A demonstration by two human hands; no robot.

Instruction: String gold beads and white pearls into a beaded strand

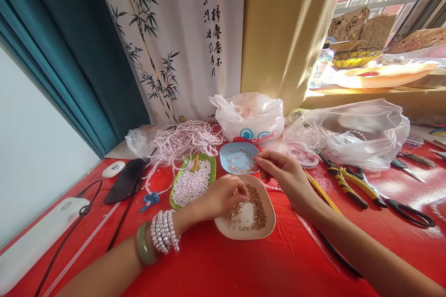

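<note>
My left hand, with a green bangle and pearl strands on its wrist, is closed in a pinch over the beige plate of gold beads; what its fingertips hold is too small to name. Pinched fingers also show on my right hand, at the right edge of the blue plate, which bears small pieces. Whatever the right fingers hold cannot be made out. Left of the beige plate, white pearl beads fill a green tray with an orange item in it.
Pearl strands are heaped behind the green tray. Plastic bags stand at the back. Pliers, scissors and a yellow strip lie right. A phone, blue bow, cables and a white power strip lie left.
</note>
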